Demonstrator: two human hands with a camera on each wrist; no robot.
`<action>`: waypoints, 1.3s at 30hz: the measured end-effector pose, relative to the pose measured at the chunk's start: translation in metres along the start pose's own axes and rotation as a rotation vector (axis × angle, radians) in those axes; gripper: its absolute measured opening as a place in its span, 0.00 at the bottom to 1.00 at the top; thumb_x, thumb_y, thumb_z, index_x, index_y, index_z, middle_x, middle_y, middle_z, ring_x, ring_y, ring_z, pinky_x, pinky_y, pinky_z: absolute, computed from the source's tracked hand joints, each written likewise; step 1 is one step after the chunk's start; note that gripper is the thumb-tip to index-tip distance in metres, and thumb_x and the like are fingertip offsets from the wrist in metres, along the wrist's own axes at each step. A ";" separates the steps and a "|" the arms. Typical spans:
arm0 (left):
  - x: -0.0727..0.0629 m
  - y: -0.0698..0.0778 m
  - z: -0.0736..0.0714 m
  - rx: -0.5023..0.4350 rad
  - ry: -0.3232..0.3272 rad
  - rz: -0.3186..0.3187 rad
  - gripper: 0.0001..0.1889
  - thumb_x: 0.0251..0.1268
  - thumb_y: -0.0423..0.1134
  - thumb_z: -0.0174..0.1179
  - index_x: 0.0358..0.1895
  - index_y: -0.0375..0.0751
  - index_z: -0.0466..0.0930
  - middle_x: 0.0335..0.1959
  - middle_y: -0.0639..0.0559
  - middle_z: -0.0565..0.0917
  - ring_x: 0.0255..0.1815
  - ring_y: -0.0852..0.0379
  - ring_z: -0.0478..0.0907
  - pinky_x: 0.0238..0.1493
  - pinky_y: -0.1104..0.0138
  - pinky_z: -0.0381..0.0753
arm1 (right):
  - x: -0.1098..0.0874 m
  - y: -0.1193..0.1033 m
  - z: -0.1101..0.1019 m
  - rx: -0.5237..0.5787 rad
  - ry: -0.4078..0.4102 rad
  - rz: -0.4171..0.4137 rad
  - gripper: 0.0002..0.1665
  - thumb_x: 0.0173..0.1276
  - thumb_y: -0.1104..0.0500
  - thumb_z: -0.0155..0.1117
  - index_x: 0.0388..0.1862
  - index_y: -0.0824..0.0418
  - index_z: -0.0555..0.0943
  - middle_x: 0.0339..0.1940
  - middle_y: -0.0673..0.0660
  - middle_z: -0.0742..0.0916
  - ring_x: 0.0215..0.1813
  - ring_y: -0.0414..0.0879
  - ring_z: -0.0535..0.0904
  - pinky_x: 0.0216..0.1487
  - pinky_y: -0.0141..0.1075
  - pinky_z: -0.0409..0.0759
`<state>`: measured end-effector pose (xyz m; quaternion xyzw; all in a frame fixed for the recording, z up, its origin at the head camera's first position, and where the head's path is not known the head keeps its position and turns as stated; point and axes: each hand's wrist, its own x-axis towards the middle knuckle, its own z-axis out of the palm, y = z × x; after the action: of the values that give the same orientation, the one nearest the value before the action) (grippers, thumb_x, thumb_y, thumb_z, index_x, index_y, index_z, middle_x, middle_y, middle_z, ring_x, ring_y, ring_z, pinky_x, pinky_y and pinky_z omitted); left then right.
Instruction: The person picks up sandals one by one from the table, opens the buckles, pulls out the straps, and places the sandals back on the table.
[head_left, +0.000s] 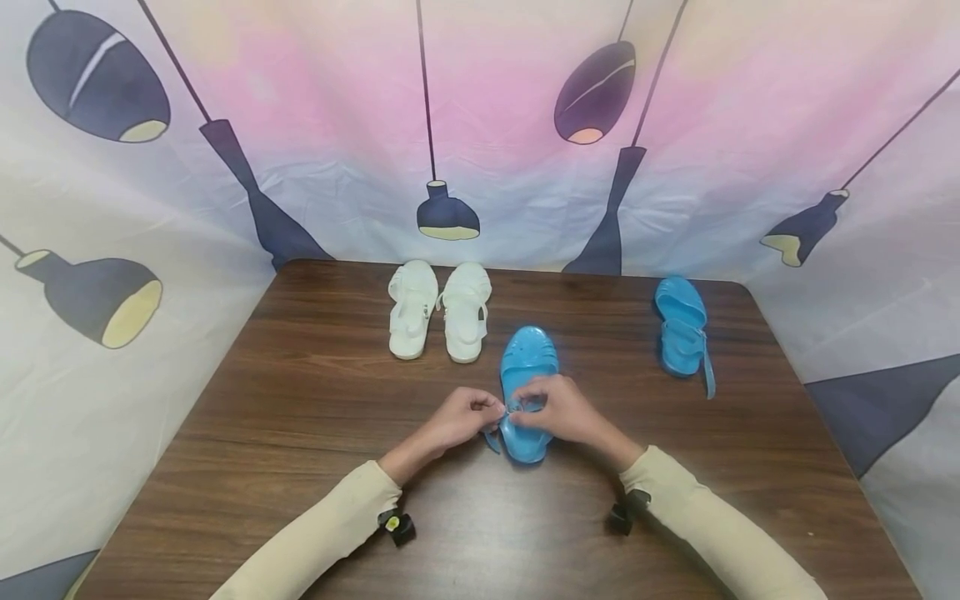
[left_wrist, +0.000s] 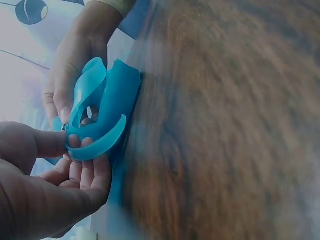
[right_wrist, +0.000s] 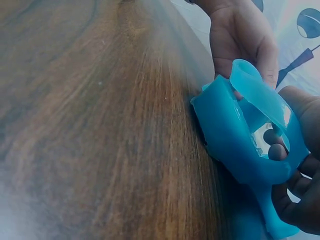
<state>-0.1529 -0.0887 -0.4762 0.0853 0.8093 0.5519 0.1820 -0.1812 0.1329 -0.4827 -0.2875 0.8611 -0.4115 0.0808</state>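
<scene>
A blue sandal (head_left: 529, 354) lies on the table in front of me, toe pointing away. At its left side, my left hand (head_left: 463, 415) pinches the ankle strap (left_wrist: 102, 145) between thumb and fingers, and the strap's free end curves out past the fingertips. My right hand (head_left: 564, 412) reaches over the sandal from the right; its thumb and fingers grip the strap by the small buckle (left_wrist: 64, 127). Both sets of fingertips meet there. In the right wrist view, the right fingers (right_wrist: 285, 202) curl through and under the strap band, partly hidden by it.
A pair of white sandals, one on the left (head_left: 412, 310) and one on the right (head_left: 465, 315), stands at the back of the table. Another blue sandal (head_left: 681, 308) lies at the back right, its strap hanging loose. A printed cloth (head_left: 360, 150) hangs behind the wooden table (head_left: 300, 375).
</scene>
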 end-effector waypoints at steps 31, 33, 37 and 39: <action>-0.001 0.000 -0.013 0.069 -0.058 -0.043 0.11 0.75 0.42 0.61 0.40 0.38 0.88 0.33 0.51 0.86 0.34 0.58 0.83 0.33 0.66 0.81 | -0.003 0.000 0.008 -0.037 0.082 -0.001 0.13 0.60 0.54 0.80 0.42 0.54 0.90 0.35 0.44 0.87 0.40 0.38 0.82 0.43 0.33 0.83; 0.000 -0.001 -0.013 0.043 -0.066 -0.051 0.11 0.75 0.40 0.61 0.40 0.36 0.88 0.34 0.50 0.87 0.35 0.58 0.83 0.33 0.66 0.82 | -0.003 0.000 0.009 -0.037 0.084 0.008 0.13 0.60 0.53 0.80 0.43 0.54 0.90 0.35 0.43 0.87 0.40 0.37 0.82 0.43 0.33 0.83; 0.003 0.000 -0.009 -0.023 -0.051 -0.055 0.10 0.73 0.37 0.62 0.41 0.32 0.88 0.34 0.50 0.88 0.37 0.58 0.85 0.39 0.65 0.84 | -0.002 0.001 0.009 -0.038 0.081 0.017 0.14 0.61 0.53 0.79 0.44 0.55 0.90 0.36 0.44 0.88 0.41 0.38 0.82 0.44 0.34 0.83; 0.004 0.002 -0.008 -0.033 -0.038 -0.049 0.10 0.73 0.36 0.62 0.41 0.31 0.87 0.34 0.50 0.88 0.37 0.58 0.85 0.39 0.65 0.84 | -0.001 0.000 0.009 -0.037 0.077 0.015 0.14 0.61 0.53 0.79 0.44 0.56 0.90 0.36 0.45 0.88 0.42 0.38 0.83 0.44 0.35 0.83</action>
<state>-0.1599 -0.0936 -0.4724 0.0730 0.7983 0.5589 0.2120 -0.1769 0.1280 -0.4886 -0.2665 0.8732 -0.4056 0.0451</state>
